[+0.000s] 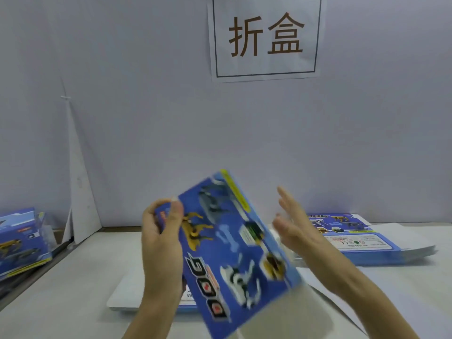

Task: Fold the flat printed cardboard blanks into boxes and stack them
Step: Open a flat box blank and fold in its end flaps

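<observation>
A blue printed cardboard box [234,250] with robot-dog pictures and "DOG" lettering is held tilted in the air over the table's middle. My left hand [161,243] grips its left edge, thumb on the printed face and fingers behind. My right hand [293,228] hovers just right of the box with fingers straight and spread, blurred, holding nothing. A pile of flat printed blanks [362,238] lies on the table at the right. Folded blue boxes [22,241] are stacked at the far left edge.
A white board [127,294] lies on the table under the held box, with another blank partly showing beneath it. A grey partition wall carries a paper sign [265,37] with two characters. A white cardboard wedge [78,192] leans at the left.
</observation>
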